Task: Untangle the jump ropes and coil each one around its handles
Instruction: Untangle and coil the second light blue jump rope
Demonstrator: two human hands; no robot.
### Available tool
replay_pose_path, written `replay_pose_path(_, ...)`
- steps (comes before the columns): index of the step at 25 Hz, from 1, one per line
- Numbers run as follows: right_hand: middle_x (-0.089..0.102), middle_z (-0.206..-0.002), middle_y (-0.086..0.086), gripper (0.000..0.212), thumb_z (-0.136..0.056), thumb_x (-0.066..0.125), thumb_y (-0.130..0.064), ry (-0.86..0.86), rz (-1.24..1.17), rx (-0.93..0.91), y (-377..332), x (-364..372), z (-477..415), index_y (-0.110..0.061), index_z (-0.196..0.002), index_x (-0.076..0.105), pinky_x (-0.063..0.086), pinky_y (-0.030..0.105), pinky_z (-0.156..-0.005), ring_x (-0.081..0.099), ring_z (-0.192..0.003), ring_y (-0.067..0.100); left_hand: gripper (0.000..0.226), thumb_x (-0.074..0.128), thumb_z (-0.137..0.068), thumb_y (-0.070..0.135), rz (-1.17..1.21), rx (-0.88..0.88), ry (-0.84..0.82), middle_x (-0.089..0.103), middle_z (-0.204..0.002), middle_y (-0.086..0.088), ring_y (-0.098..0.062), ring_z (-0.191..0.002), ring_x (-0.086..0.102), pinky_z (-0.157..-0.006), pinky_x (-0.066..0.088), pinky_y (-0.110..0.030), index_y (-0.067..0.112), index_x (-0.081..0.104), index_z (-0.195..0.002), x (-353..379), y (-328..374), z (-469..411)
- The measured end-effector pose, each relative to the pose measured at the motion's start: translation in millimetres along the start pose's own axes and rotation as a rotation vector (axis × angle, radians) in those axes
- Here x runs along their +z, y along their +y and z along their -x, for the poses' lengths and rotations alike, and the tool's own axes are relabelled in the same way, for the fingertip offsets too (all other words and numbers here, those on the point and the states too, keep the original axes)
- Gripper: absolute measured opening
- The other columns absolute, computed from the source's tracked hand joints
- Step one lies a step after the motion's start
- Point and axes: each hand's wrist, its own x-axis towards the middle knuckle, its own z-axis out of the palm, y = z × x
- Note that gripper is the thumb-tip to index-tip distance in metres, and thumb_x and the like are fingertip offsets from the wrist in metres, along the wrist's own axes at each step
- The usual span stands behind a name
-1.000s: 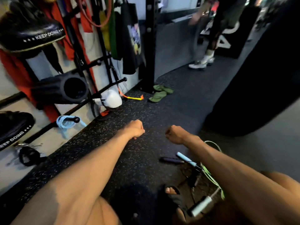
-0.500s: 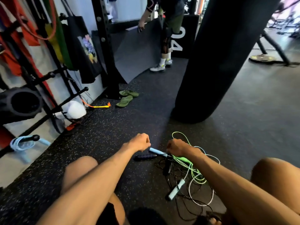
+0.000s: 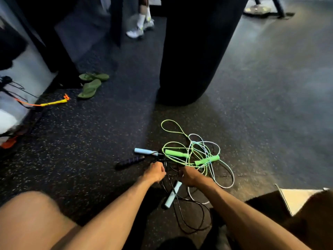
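Three jump ropes lie tangled on the speckled black floor in front of me. The green rope (image 3: 173,131) has two green handles (image 3: 175,153) in the middle of the heap. A pale blue rope (image 3: 227,179) has one handle (image 3: 146,151) at the left and another (image 3: 173,193) between my forearms. The black rope (image 3: 189,222) loops toward me, its dark purple handle (image 3: 130,161) lying at the left. My left hand (image 3: 155,172) and my right hand (image 3: 189,175) are down at the near edge of the tangle with their fingers curled in among the black cord strands.
A black punching bag (image 3: 194,51) stands just beyond the ropes. Green flip-flops (image 3: 90,87) and a yellow-orange band (image 3: 52,102) lie at the left by a rack. A person's feet (image 3: 140,27) are at the back. A pale box (image 3: 302,197) sits beside my right knee.
My view has dropped from the rack wall to the floor. Both hands came down from in front of me onto the tangle, and the whole heap of ropes is now in sight.
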Motion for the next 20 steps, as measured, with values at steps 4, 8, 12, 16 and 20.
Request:
replay_pose_path(4,0.062,-0.123,0.024,0.034,-0.092,0.055,-0.017,-0.014,-0.153,0.158,34.5,45.9,-31.2,0.000,-0.119,0.061,0.047,0.036,-0.084,0.060,-0.113,0.039,0.012,0.059,-0.085,0.012,0.060,-0.037,0.006,0.071,-0.101,-0.012,-0.029,-0.097,0.067,-0.084,0.054,-0.034,0.016,0.068,-0.092,55.7,-5.6,-30.8)
replay_pose_path(8,0.063,-0.091,0.019,0.022,-0.088,0.058,-0.016,0.033,-0.416,0.364,63.4,81.3,-65.1,0.004,-0.094,0.067,0.046,0.032,-0.071,0.061,-0.085,0.021,0.030,0.054,-0.090,0.007,0.099,-0.017,0.010,0.067,-0.113,-0.012,-0.028,-0.109,0.060,-0.092,0.047,-0.031,0.009,0.062,-0.119,99.7,-6.1,-57.6)
replay_pose_path(12,0.060,-0.076,0.012,0.009,-0.080,0.058,-0.007,0.065,-0.662,0.408,78.1,92.6,-88.8,-0.011,-0.078,0.066,0.053,0.044,-0.071,0.057,-0.074,0.022,0.030,0.063,-0.087,0.018,0.098,-0.024,-0.053,0.070,-0.111,-0.018,-0.032,-0.107,0.064,-0.090,0.052,-0.039,0.012,0.067,-0.117,121.9,-8.3,-75.4)
replay_pose_path(16,0.063,-0.080,0.010,0.011,-0.088,0.064,-0.011,0.112,-0.807,0.414,70.4,72.7,-82.7,-0.005,-0.093,0.071,0.050,0.034,-0.063,0.060,-0.073,0.022,0.023,0.071,-0.077,0.022,0.143,-0.085,-0.007,0.072,-0.103,-0.013,-0.029,-0.100,0.066,-0.081,0.055,-0.035,0.020,0.073,-0.099,124.9,-0.3,-75.5)
replay_pose_path(20,0.063,-0.075,0.003,0.014,-0.091,0.064,-0.018,0.321,-0.659,0.302,59.5,35.1,-64.2,-0.007,-0.088,0.071,0.036,0.021,-0.061,0.058,-0.072,0.015,0.014,0.077,-0.074,0.021,0.249,0.025,0.134,0.074,-0.087,-0.005,-0.022,-0.086,0.068,-0.071,0.051,-0.033,0.019,0.066,-0.082,102.2,30.2,-64.9)
